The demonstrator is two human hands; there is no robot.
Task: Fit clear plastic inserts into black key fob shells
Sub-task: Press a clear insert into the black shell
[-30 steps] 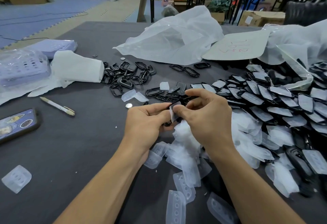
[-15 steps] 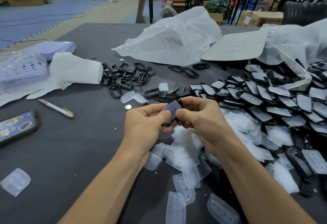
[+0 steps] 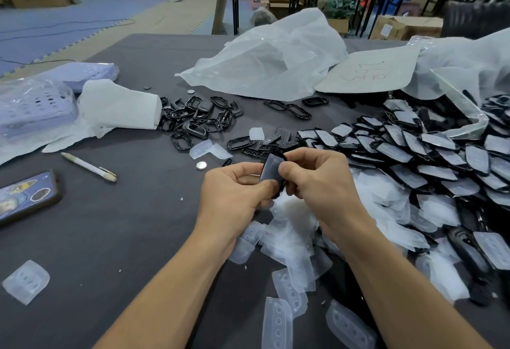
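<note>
Small black plastic key fob shell (image 3: 271,173) is held up off the table, pinched between both hands: left hand (image 3: 230,197) is curled on its left edge, right hand (image 3: 320,183) clamped on the right. A heap of clear plastic inserts (image 3: 289,232) is spread just under the wrists, and rows of filled black shells (image 3: 414,155) are laid out right of the right hand

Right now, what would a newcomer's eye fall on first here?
At the centre, the left grip and right grip, bare hands, pinch one black plastic key fob shell. On the right spreads a large heap of filled black shells; loose clear plastic inserts lie beneath the wrists.
</note>
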